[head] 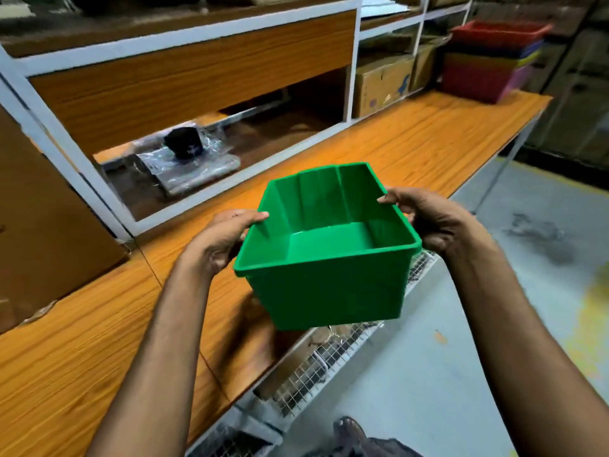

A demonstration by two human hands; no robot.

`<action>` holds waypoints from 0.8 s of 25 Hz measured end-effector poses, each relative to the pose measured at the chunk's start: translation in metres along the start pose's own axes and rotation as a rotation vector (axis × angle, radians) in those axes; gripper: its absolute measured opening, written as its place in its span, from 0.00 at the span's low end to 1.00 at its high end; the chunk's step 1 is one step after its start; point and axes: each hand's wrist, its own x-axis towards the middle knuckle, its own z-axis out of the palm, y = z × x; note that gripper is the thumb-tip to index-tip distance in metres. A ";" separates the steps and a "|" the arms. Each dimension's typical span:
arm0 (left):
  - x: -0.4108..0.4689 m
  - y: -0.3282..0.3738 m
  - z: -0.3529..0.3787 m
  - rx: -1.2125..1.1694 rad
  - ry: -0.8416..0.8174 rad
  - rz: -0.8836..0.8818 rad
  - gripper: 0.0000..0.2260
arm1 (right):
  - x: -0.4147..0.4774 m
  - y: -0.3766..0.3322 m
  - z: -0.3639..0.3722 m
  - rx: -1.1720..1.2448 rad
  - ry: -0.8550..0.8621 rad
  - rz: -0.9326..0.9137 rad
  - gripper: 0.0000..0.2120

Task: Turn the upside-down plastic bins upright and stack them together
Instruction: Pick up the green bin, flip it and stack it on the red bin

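Note:
A green plastic bin [329, 285] is held in the air above the front edge of the wooden table, mouth up and tilted toward me, with nothing inside. My left hand [219, 240] grips its left rim, thumb lying over the edge. My right hand [431, 219] grips the right rim, thumb on top and fingers behind the wall. At the far right end of the table stands a stack of coloured bins [487, 61], upright, red on top with blue, yellow and pink rims showing below.
The orange wooden table [395, 143] runs from lower left to upper right along a white-framed shelf unit [184, 37]. Cardboard boxes [379, 84] sit in the shelf. A large carton [49, 219] stands at left. Wire mesh racks [329, 367] lie under the table edge.

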 end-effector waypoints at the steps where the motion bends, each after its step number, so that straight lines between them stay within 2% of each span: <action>1: 0.003 0.004 0.007 0.000 -0.005 -0.011 0.04 | -0.010 0.000 -0.008 0.037 0.020 0.029 0.12; 4: 0.007 0.011 0.042 -0.008 -0.076 -0.020 0.05 | -0.036 0.003 -0.039 0.079 0.128 0.047 0.05; 5: 0.006 0.012 0.056 -0.004 -0.116 -0.011 0.04 | -0.047 0.004 -0.048 0.090 0.153 0.027 0.06; 8: 0.000 0.010 0.102 0.086 -0.206 0.049 0.03 | -0.070 0.014 -0.088 -0.002 0.232 -0.070 0.14; 11: -0.004 0.001 0.151 0.183 -0.334 0.142 0.11 | -0.100 0.025 -0.131 -0.064 0.394 -0.155 0.22; 13: -0.007 -0.004 0.190 0.182 -0.385 0.189 0.14 | -0.121 0.030 -0.161 -0.077 0.476 -0.196 0.24; 20: 0.012 -0.023 0.352 0.123 -0.428 0.283 0.14 | -0.159 0.029 -0.301 -0.048 0.650 -0.228 0.25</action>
